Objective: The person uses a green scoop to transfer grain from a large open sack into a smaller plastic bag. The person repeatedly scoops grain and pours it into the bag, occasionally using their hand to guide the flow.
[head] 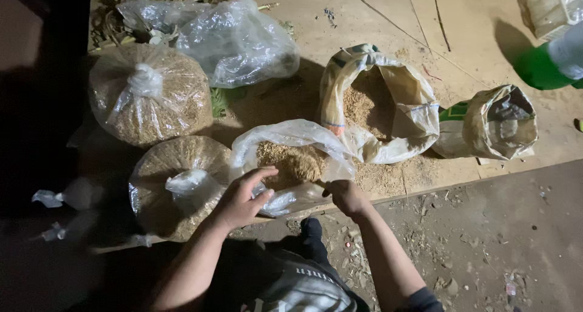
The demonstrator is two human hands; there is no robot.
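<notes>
While the mouth of the open clear bag (pixel 291 160) is held apart on the floor (pixel 364 20), filling or settling of its tan, sawdust-like contents appears to be the step in hand. The left hand (pixel 240 198) is curled over the near rim, fingers pinching the plastic; the right hand (pixel 346 196) is closed on the rim's right edge. The bag is seen half full, its film crumpled and glossy, just beside two tied bags (pixel 149 96) and a woven sack (pixel 379 105) of the same material. Gathering the loose rim evenly is judged the next need.
</notes>
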